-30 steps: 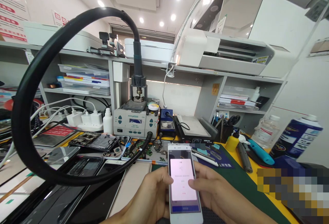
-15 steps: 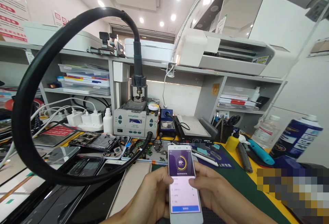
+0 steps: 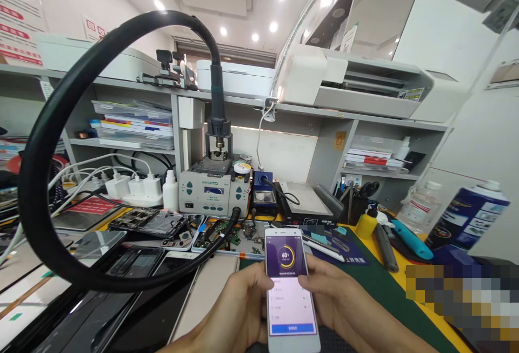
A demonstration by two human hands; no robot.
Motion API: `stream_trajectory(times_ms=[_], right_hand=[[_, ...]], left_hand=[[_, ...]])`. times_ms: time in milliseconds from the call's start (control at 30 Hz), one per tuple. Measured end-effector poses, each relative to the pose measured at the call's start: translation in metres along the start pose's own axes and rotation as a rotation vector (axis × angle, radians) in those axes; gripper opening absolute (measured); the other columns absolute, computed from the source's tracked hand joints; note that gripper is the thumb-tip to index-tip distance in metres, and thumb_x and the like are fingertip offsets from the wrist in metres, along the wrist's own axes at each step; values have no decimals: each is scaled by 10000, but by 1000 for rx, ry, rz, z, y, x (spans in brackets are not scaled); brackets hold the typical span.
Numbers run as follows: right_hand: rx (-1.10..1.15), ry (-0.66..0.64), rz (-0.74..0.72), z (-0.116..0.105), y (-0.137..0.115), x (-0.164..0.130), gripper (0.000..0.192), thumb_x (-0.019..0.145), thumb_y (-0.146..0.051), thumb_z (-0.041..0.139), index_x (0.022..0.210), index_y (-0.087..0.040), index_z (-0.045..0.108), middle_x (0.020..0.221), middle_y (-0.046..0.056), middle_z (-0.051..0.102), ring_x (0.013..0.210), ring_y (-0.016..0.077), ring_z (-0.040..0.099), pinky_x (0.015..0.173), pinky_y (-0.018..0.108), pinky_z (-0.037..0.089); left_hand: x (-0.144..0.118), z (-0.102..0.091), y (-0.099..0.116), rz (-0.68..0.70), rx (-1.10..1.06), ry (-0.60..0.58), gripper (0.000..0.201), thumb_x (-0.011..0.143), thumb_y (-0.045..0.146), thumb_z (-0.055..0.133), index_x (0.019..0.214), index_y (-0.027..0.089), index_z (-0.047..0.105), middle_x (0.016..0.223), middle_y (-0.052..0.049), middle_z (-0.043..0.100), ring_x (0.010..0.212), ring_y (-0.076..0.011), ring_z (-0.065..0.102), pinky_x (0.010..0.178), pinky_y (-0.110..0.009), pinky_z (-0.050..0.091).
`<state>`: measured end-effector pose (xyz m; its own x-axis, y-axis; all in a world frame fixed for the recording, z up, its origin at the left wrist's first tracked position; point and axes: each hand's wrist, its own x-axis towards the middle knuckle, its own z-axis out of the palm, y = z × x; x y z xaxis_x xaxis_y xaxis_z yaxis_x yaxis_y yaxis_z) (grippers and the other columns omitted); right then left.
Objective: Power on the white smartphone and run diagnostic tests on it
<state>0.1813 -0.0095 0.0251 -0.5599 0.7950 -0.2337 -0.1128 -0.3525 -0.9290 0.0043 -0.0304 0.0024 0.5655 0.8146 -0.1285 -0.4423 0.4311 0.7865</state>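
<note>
A white smartphone (image 3: 292,291) is held upright between my two hands at the bottom middle, its lit screen facing me. The screen has a purple top with a yellow ring around "60", a white list below, and a blue bar near the bottom. My left hand (image 3: 245,301) grips the phone's left edge, its thumb tip at the screen's side. From the right, my right hand (image 3: 332,291) grips the other edge, its thumb resting at the screen's edge. The remaining fingers are mostly hidden behind the phone.
A grey hot-air station (image 3: 214,193) stands behind, its thick black hose (image 3: 32,142) looping across the left. Several dismantled phones (image 3: 117,277) and a tray of circuit boards (image 3: 221,234) lie to the left and centre. Bottles and a blue spray can (image 3: 466,215) stand at right.
My right thumb has shifted slightly upward along the phone's right edge. The phone and my left hand stay in place.
</note>
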Motion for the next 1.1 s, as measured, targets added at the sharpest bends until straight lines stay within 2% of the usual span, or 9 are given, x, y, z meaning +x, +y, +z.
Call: stream_trajectory(times_ms=[433,600,767,900,1100], right_hand=[[5,-10,-12,4,-3,-1,434,838,-189,508,1265,-198,585,1065,97,704,968,276,644,888,450,450],[18,-49,-14,0,-1,-1,430,858,-197,508,1283,-215,570,1085,92,698,977,271,640,885,444,454],[21,-63,-21,-4,2,0,410,877,-214,509,1283,-223,567,1109,86,686,997,267,627,893,444,440],[16,-46,-10,-5,2,0,386,878,-235,517,1257,-213,586,1103,91,683,960,258,625,852,428,446],[23,-47,-6,-4,1,-1,376,870,-229,527,1239,-205,596,1087,87,683,927,243,627,872,433,436]], left_hand=[[-3,4,1,5,12,8,493,796,338,326,1227,142,462,1048,-151,635,915,-307,601,667,-417,494],[-1,3,-2,10,13,22,492,781,344,352,1210,141,482,1034,-154,636,910,-304,598,644,-381,474],[-1,3,-1,1,13,23,516,771,355,353,1224,138,472,1019,-150,645,884,-304,604,667,-413,483],[-3,4,1,8,15,3,528,790,331,353,1284,160,426,1029,-136,651,882,-297,606,676,-428,496],[-2,2,1,25,12,-6,534,791,358,372,1275,145,448,1060,-149,646,883,-302,612,663,-418,496]])
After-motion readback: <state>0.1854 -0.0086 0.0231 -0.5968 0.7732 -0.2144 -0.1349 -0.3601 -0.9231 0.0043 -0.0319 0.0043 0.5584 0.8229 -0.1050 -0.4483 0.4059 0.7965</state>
